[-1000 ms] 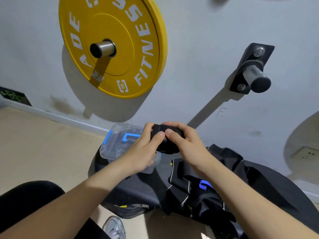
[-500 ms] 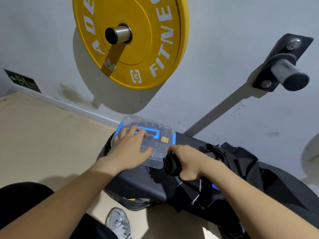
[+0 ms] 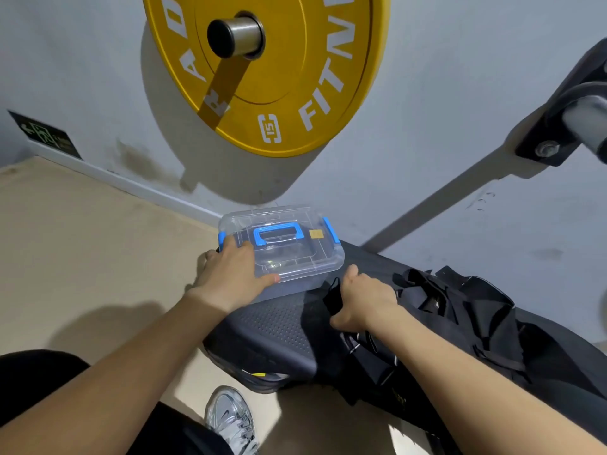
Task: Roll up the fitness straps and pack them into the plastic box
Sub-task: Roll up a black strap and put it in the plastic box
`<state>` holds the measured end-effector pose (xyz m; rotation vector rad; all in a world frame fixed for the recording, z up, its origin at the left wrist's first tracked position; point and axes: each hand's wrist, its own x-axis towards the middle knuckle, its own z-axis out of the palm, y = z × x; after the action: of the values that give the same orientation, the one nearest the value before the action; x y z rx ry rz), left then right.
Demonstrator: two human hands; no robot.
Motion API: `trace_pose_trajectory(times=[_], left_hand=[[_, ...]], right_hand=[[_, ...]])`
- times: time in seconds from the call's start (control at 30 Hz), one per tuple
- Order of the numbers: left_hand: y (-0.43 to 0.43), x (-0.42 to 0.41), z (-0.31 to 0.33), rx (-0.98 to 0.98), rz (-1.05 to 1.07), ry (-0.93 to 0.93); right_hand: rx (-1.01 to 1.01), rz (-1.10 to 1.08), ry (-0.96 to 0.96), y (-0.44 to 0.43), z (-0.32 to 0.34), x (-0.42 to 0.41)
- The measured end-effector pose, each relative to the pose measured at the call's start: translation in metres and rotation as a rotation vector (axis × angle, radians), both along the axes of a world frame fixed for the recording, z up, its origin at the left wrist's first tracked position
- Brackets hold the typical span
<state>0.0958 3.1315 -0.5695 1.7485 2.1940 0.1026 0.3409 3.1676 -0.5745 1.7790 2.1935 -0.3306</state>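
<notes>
even, fairly bright indoor light throws soft shadows under the plate (image 3: 262, 73) onto the wall (image 3: 460, 93), with wide-angle bending and slight blur at the edges.

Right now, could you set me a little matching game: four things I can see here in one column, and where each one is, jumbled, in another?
Things:
1. plastic box
2. rolled strap
3. yellow weight plate
4. shoe

Places:
a. on the floor
b. gripped by the right hand
c. hung on a wall peg
d. on the bench, under the left hand

Pairs: 1-d, 2-b, 3-c, 4-a.
</notes>
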Motion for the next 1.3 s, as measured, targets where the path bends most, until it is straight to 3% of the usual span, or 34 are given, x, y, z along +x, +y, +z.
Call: trace_pose_trajectory(times=[0.27,0.4,0.57,0.7,0.8,0.97,1.07,1.17,1.3], left_hand=[[-0.008,0.018,0.002,0.145,0.013,0.293],[-0.005,0.012,0.004,0.141,-0.124,0.170],[-0.009,0.008,0.004,0.110,-0.189,0.107],[-0.007,0.001,0.005,0.043,-0.218,-0.022],[-0.008,0.001,0.008,0.047,-0.118,-0.117],[-0.008,-0.002,0.005,0.271,0.295,-0.057],[-0.007,-0.009,-0.001,0.193,0.484,-0.239],[-0.008,-0.005,-0.004,0.190,0.537,-0.521],[-0.006,-0.005,-0.003,0.204,0.581,-0.675]], right_hand=[[-0.051,0.251,-0.011,-0.005,-0.034,-0.029],[-0.108,0.244,-0.028,-0.003,-0.043,-0.033],[-0.025,0.124,0.042,0.002,-0.047,-0.034],[-0.152,0.142,0.110,0.009,-0.049,-0.029],[-0.108,0.161,0.055,0.009,-0.049,-0.027],[-0.070,0.199,0.033,0.010,-0.049,-0.029],[-0.067,0.214,0.011,0.008,-0.048,-0.031],[-0.066,0.206,0.005,0.008,-0.044,-0.033],[-0.015,0.041,0.166,0.016,-0.026,-0.036]])
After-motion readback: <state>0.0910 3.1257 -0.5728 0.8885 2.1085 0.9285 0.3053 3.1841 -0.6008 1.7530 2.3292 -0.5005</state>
